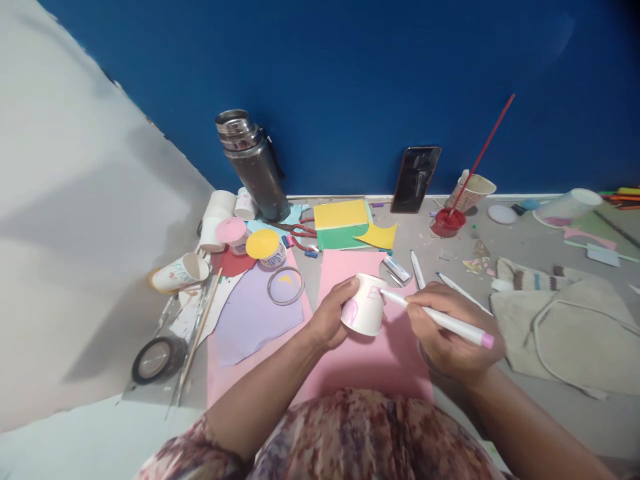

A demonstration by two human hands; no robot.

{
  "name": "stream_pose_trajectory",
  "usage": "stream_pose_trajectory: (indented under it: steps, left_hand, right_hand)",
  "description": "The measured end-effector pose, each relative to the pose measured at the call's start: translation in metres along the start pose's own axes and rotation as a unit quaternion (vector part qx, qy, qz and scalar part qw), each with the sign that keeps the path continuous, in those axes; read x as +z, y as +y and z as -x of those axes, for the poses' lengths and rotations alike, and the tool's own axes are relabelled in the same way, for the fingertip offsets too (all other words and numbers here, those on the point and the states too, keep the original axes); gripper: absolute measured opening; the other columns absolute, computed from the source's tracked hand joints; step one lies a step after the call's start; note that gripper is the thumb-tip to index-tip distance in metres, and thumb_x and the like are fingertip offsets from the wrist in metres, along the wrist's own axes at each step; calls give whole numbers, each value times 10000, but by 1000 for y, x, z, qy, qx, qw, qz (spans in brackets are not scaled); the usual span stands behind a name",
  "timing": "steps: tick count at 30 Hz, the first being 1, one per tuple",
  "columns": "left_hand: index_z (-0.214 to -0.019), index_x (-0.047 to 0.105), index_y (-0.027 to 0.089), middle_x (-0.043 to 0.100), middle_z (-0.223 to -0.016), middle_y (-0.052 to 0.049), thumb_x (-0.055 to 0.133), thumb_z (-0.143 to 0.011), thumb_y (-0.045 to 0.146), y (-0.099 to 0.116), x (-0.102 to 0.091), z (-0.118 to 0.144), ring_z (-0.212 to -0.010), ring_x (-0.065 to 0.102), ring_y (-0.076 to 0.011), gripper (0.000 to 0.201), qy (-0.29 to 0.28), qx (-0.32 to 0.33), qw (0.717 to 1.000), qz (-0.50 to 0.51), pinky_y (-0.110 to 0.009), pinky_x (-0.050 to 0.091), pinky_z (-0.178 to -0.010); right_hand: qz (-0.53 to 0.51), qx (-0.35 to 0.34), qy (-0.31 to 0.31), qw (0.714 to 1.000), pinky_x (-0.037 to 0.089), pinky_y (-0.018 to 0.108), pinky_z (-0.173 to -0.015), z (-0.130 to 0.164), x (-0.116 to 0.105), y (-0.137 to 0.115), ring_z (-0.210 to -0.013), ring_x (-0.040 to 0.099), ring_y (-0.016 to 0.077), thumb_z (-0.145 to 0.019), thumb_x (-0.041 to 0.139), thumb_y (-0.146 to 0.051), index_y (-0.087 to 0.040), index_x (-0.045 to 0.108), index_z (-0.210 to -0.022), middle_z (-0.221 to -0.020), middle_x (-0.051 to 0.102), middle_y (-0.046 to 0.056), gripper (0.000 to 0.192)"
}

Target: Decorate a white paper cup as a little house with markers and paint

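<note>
A white paper cup (364, 313) is held in my left hand (333, 313), its wider rim toward me. Pink marks and outlined lettering show on its side. My right hand (455, 333) grips a white felt-tip pen (450, 322) with a pink end, and the pen's tip meets the cup near the lettering. Beneath both hands lies pink paper (380, 363). Two more pens, one a white marker (417, 269), rest just beyond my right hand, close to a small glue tube (397, 269).
Left stand decorated cups (267, 250), a steel flask (255, 167), purple paper (260, 317) and black tape (153, 360). Scissors (303, 232) and coloured paper (343, 223) lie behind. A phone (416, 180) leans on the blue wall near a red paint pot (447, 223). A cloth bag (565, 327) lies right.
</note>
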State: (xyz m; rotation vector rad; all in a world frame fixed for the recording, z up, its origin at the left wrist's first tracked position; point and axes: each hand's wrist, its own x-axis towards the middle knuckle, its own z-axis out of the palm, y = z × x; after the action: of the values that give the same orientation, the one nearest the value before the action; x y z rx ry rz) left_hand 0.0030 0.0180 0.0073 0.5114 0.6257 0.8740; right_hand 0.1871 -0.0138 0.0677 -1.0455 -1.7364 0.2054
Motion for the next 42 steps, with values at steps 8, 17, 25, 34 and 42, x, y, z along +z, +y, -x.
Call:
stream_pose_trajectory:
  steps: [8, 17, 25, 34, 42]
  left_hand:
    - [-1059, 737, 105, 773, -859, -111, 810, -826, 552, 0, 2, 0, -683, 728, -235, 509, 12, 23, 1000, -13, -348, 578, -672]
    - [-1062, 733, 108, 767, -812, -106, 800, -825, 584, -4, -2, -2, -695, 741, -254, 536, 25, 13, 1000, -3, -345, 575, -667]
    - [-1042, 728, 107, 760, -792, -102, 827, -781, 617, -4, -2, -3, -685, 738, -253, 581, 34, -1, 999, 1, -337, 580, -640]
    - [-1109, 679, 135, 778, -933, -118, 838, -793, 515, 2, 0, 0, -829, 781, -310, 519, 27, -23, 998, 56, -427, 624, -769]
    - [-1105, 680, 169, 803, -982, -102, 900, -695, 378, 7, 0, -2, -981, 787, -339, 510, 98, 17, 989, 107, -482, 592, -972]
  right_hand:
    - [13, -7, -18, 1000, 580, 292, -575, -3, 0, -2, -569, 713, 180, -928, 626, -177, -240, 732, -792, -665, 760, 18, 184]
    - [4, -3, -57, 998, 540, 274, -553, -2, 0, -1, -569, 688, 166, -922, 609, -179, -220, 726, -773, -664, 742, 25, 194]
    - [-7, -5, -39, 999, 552, 275, -563, 1, 1, -2, -565, 696, 168, -913, 613, -143, -220, 730, -791, -667, 743, 20, 186]
    - [36, -6, 38, 999, 621, 303, -671, 10, -1, 12, -708, 784, 209, -929, 680, -135, -196, 748, -978, -824, 818, 57, 104]
    - [20, 38, 40, 998, 638, 297, -720, 17, 6, 24, -748, 793, 198, -968, 694, -184, -216, 749, -1042, -907, 833, 50, 98]
